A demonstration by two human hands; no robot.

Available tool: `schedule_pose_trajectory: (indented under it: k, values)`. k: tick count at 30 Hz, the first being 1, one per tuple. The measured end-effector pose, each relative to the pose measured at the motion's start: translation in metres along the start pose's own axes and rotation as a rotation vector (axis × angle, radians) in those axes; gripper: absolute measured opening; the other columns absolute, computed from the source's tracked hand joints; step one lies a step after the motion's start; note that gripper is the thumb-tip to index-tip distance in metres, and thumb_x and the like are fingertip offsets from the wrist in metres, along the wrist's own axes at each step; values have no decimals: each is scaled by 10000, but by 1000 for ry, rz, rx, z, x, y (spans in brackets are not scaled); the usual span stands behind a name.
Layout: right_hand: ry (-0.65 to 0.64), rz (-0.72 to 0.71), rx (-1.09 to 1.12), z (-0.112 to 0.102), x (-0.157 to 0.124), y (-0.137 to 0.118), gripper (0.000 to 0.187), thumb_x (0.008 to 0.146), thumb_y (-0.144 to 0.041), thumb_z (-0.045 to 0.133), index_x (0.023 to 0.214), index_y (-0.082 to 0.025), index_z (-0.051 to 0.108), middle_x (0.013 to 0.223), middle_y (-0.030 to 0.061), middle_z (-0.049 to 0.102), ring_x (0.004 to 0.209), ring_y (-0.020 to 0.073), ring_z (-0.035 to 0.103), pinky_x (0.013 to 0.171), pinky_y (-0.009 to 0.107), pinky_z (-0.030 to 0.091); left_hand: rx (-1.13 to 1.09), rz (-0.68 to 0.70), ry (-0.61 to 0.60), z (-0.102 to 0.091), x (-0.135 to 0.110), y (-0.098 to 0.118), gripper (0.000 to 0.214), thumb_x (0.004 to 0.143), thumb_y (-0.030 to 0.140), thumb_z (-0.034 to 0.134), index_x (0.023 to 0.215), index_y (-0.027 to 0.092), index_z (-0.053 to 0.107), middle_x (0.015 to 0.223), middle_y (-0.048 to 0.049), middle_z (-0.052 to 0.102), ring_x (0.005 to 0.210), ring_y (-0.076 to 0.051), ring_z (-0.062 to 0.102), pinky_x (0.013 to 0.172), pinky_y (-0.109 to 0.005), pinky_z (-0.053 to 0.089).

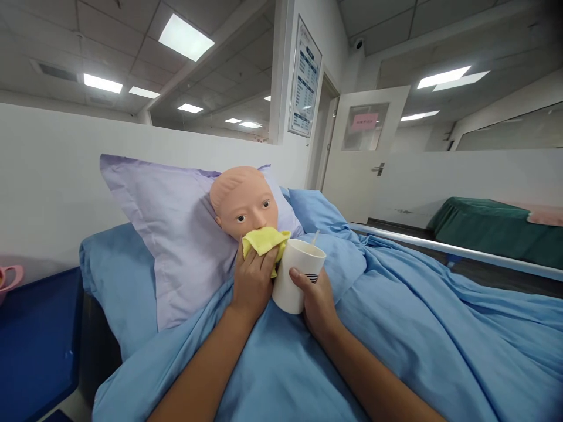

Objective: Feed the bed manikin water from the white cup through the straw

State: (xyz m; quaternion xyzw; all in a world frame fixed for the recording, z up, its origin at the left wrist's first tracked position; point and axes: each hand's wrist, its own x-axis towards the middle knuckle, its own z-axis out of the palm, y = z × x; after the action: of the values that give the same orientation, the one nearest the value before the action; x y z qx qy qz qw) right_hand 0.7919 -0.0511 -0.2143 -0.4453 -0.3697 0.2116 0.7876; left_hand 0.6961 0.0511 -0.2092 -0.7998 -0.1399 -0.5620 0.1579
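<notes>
A mannequin (246, 193) lies in bed with its head on a lilac pillow (176, 217). My left hand (253, 281) holds a yellow cloth (265, 239) against its mouth and chin, covering that area. Close beside the cloth, my right hand (316, 296) is wrapped round a white cup (288, 281) with dark stripes, slightly tilted. A thin pale stick or handle (315, 237) pokes up from the cup's rim; its lower end and the cup's contents are hidden.
Blue bedding (396, 328) spreads over the bed, and a white rail (466, 255) runs along its far side. At left stands a dark blue tabletop (39, 334) with a pink cup (9, 278) on it. A green-covered bed (479, 225) stands at right, beyond a white door (363, 146).
</notes>
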Motion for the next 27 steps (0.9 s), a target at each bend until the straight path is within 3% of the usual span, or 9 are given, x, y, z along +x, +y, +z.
schedule_pose_trajectory:
  k: [8, 13, 19, 23, 27]
  values:
    - [-47, -13, -19, -5, 2, 6, 545, 743, -433, 794, 1222, -227, 636, 1046, 63, 756, 934, 251, 698, 827, 367, 564, -53, -23, 23, -6, -7, 2, 327, 903, 133, 516, 1221, 167, 584, 1104, -97, 744, 1071, -255, 678, 1060, -443, 436]
    - [-48, -16, -37, -8, 2, 7, 535, 734, -449, 796, 1196, -221, 656, 1034, 65, 759, 924, 259, 698, 828, 371, 565, -120, -54, 34, -18, -16, 1, 334, 894, 111, 492, 1216, 163, 563, 1155, -112, 722, 1128, -248, 648, 1055, -437, 434]
    - [-125, 14, -40, -11, -1, 9, 529, 702, -492, 804, 1134, -212, 680, 967, 63, 758, 845, 248, 693, 750, 348, 564, -176, -132, 239, -30, -38, -7, 468, 881, 102, 543, 1338, 181, 480, 1205, -130, 687, 1212, -247, 601, 1066, -446, 449]
    - [-297, 79, -41, -8, -6, 2, 589, 661, -542, 822, 1121, -206, 673, 988, 78, 749, 885, 257, 686, 771, 355, 560, -359, -377, 315, -30, -47, -9, 498, 899, 190, 588, 1375, 212, 442, 1306, -122, 612, 1258, -220, 558, 1082, -400, 448]
    - [-404, 129, -108, -2, -11, -7, 613, 623, -552, 847, 1093, -201, 671, 979, 77, 735, 884, 246, 675, 722, 323, 550, -547, -863, 366, -28, -47, -10, 399, 935, 367, 563, 1299, 224, 484, 1267, -109, 603, 1162, -213, 592, 973, -350, 503]
